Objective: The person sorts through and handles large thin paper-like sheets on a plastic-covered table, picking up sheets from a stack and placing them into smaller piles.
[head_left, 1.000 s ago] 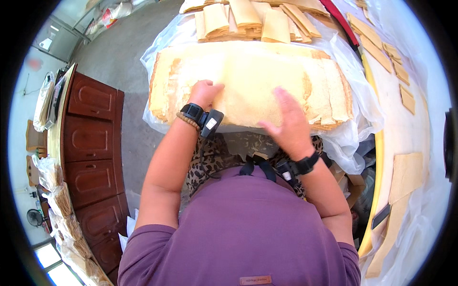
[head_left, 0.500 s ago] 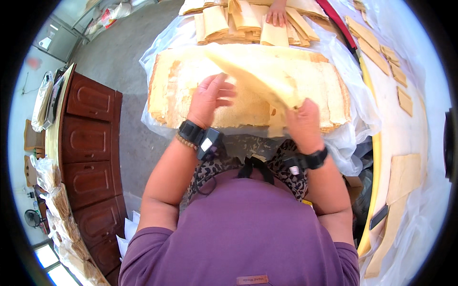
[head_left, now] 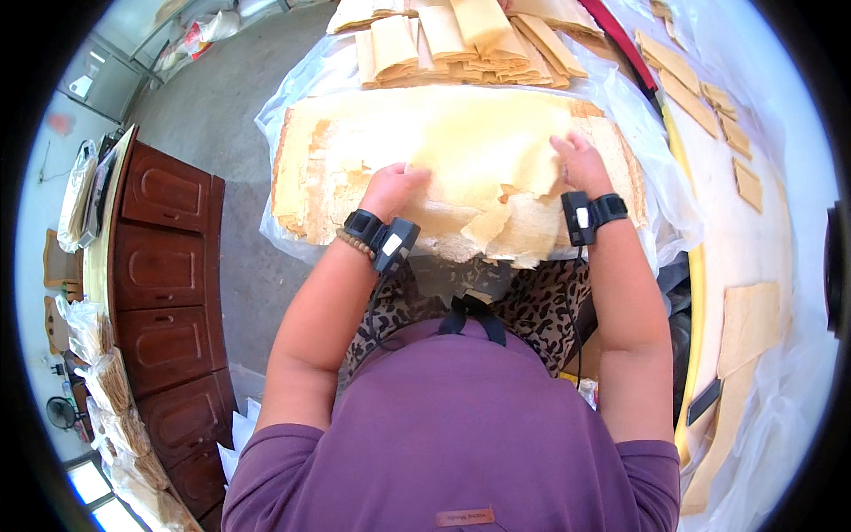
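Note:
A thin, pale yellow sheet with a ragged front edge (head_left: 487,151) lies over a wide stack of similar sheets (head_left: 306,151), which rests on translucent plastic (head_left: 665,213). My left hand (head_left: 396,188) grips the sheet at its left side, fingers closed on it. My right hand (head_left: 581,161) pinches its right side near a torn flap. Both wrists wear dark strapped devices. Beyond the stack, folded sheet bundles (head_left: 394,49) lie piled up.
A side surface (head_left: 776,230) on the right holds flat pieces (head_left: 749,186) and a phone (head_left: 703,403). Wooden cabinets (head_left: 168,266) with bagged bundles line the left beside the floor (head_left: 204,124). Another person's fingertips (head_left: 504,5) barely show at the top.
My hands lifted and turned the top sheet, which now lies flatter with a ragged flap toward me. My right hand moved higher. The other person's hand at the top has mostly left view.

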`<state>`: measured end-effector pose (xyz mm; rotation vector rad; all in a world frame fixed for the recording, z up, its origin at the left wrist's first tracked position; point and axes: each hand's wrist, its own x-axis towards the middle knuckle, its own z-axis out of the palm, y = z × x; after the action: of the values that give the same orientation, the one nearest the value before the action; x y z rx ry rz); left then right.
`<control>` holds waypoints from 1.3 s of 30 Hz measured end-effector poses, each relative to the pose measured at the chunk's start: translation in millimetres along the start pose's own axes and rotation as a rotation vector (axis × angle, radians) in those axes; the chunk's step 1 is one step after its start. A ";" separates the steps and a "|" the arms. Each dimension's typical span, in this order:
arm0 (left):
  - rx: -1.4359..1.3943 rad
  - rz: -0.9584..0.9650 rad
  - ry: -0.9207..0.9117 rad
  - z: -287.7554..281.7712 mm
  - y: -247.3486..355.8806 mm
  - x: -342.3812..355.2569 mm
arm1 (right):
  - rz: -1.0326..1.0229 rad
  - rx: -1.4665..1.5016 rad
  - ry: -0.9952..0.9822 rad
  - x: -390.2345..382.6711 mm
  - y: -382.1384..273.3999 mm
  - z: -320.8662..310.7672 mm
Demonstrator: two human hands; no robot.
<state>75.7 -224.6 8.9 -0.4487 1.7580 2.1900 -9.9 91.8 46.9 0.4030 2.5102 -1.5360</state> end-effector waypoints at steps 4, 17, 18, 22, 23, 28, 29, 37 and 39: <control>0.217 -0.048 0.119 -9.2 -9.7 0.7 | -0.446 -0.348 0.200 -28.4 34.0 0.9; 0.107 -0.349 -0.034 -13.3 -30.2 -66.9 | 0.345 0.728 -0.377 -169.2 119.9 24.9; 0.115 -0.349 -0.034 -13.5 -30.3 -69.0 | 0.344 0.736 -0.376 -169.1 115.3 29.8; 0.060 -0.346 -0.108 -24.5 -28.0 -80.6 | 0.411 1.054 -0.469 -163.1 106.6 35.3; 0.049 -0.319 -0.118 -29.6 -27.6 -84.3 | 0.428 0.963 -0.477 -161.6 108.4 34.8; 0.338 0.084 -0.133 -66.6 -17.1 -90.6 | 0.535 0.953 -0.471 -162.8 96.2 15.7; 0.337 0.084 -0.128 -64.4 -13.2 -90.4 | 0.537 0.991 -0.481 -165.3 92.4 11.9; 1.484 0.916 -0.115 -24.9 0.1 -69.6 | 0.563 1.057 -0.495 -164.7 69.6 -2.1; 1.338 0.839 -0.238 -14.2 7.4 -68.2 | 0.540 1.199 -0.510 -159.2 72.8 -3.7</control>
<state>135.3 -242.5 41.1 0.9297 2.9564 0.7561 164.1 104.3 32.2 0.6271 0.7995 -2.2827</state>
